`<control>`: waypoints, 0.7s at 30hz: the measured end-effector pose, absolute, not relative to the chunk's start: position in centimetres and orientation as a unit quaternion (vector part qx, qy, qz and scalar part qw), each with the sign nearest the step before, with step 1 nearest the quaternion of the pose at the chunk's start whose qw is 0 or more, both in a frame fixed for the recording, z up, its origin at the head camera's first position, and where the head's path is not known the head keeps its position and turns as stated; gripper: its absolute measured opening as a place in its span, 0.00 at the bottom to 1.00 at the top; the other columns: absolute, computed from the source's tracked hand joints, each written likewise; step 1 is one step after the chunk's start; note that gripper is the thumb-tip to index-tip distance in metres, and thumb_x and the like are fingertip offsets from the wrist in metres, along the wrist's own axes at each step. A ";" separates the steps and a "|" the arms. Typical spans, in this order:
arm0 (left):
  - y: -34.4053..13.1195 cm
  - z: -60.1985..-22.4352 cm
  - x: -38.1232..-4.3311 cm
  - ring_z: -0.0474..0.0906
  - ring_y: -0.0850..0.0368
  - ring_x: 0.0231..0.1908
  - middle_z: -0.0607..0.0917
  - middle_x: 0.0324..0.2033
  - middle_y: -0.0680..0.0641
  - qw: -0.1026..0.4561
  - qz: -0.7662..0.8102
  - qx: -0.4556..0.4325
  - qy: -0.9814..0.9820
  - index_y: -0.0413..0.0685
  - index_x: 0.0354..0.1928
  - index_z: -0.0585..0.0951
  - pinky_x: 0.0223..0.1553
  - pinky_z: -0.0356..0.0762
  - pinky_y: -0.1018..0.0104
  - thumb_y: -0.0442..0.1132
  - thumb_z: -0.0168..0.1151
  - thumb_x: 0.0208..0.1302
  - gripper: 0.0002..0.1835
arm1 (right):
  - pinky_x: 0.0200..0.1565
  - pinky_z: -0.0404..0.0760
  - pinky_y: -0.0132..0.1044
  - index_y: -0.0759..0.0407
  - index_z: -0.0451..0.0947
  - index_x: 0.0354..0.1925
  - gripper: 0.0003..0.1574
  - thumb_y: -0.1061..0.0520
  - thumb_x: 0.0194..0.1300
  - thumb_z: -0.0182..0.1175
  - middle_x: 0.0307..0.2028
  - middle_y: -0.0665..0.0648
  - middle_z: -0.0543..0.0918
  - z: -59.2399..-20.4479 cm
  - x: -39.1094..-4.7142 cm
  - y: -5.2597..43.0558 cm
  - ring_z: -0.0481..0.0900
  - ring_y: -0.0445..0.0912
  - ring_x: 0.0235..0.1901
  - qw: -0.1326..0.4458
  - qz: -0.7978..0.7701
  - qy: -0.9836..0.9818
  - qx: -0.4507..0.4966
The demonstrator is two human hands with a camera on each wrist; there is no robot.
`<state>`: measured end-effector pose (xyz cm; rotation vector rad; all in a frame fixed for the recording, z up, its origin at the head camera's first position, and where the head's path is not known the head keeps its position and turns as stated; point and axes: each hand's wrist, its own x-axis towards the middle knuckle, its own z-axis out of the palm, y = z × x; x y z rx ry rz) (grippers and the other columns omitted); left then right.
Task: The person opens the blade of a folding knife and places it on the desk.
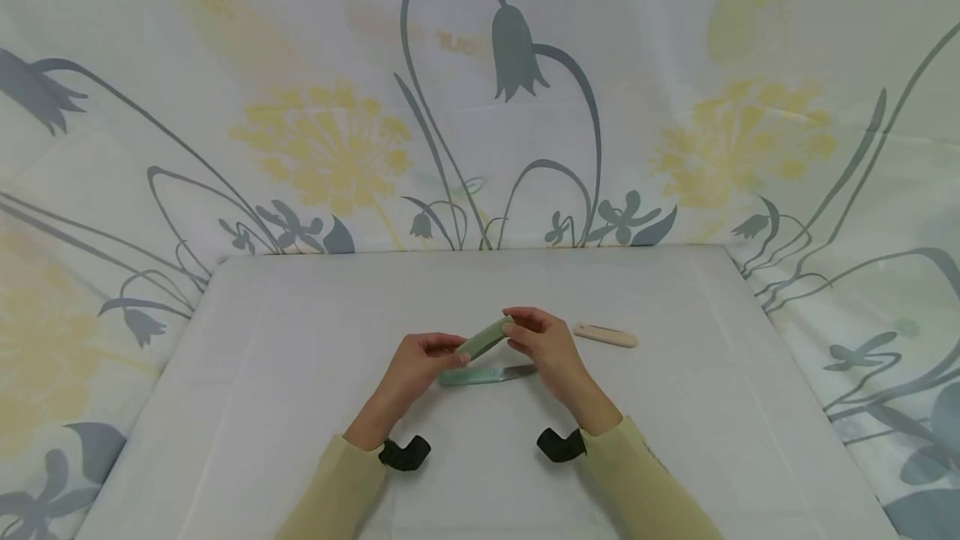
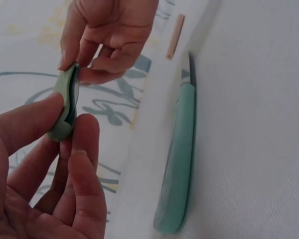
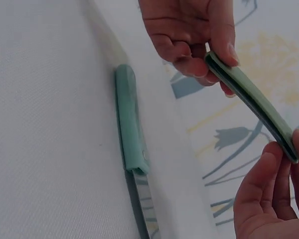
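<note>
Holding green folding knife (image 1: 484, 341) raised above desk (image 1: 285, 373); left hand (image 1: 424, 359) pinches its near-left end, right hand (image 1: 549, 348) its far-right end, both partly covered. Teal folding knife (image 1: 471, 377) lies on desk, blade (image 1: 517, 372) out rightward, tip cut off in right wrist view. Beige folding knife (image 1: 606, 336), far right: details indistinct.

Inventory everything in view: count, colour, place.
Flat table: 1, white, foreground
Floral-print cloth: count unclear, white, yellow, grey-blue, behind and beside table
Slim curved folding knife: 1, pale green, held above table
Open metal-bladed knife: 1, teal handle, on table
Slim slotted bar: 1, beige, on table, right
Fabric sleeves: 2, pale yellow, bottom
Angled wrist pieces: 2, black, beside sleeve ends
Left hand: 1, bare, pinching folding knife's left end
Right hand: 1, bare, pinching right end
</note>
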<state>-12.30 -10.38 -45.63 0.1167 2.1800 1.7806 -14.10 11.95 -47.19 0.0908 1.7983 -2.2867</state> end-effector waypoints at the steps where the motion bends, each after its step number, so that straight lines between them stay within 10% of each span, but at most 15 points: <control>1: -10.3 -45.2 -12.1 0.80 0.57 0.37 0.85 0.37 0.48 0.169 0.619 0.047 0.766 0.43 0.45 0.84 0.41 0.74 0.62 0.40 0.70 0.54 0.16 | 0.47 0.77 0.36 0.71 0.71 0.55 0.28 0.61 0.59 0.65 0.47 0.60 0.77 -47.2 -14.1 11.9 0.78 0.45 0.43 0.116 -0.783 0.610 0.031; 21: -9.6 -44.6 -11.8 0.83 0.55 0.36 0.86 0.36 0.46 0.171 0.647 0.086 0.738 0.37 0.44 0.82 0.41 0.77 0.64 0.37 0.69 0.55 0.15 | 0.45 0.79 0.38 0.63 0.76 0.51 0.25 0.59 0.55 0.68 0.42 0.59 0.81 -46.2 -13.6 10.8 0.80 0.47 0.42 0.104 -0.770 0.629 0.007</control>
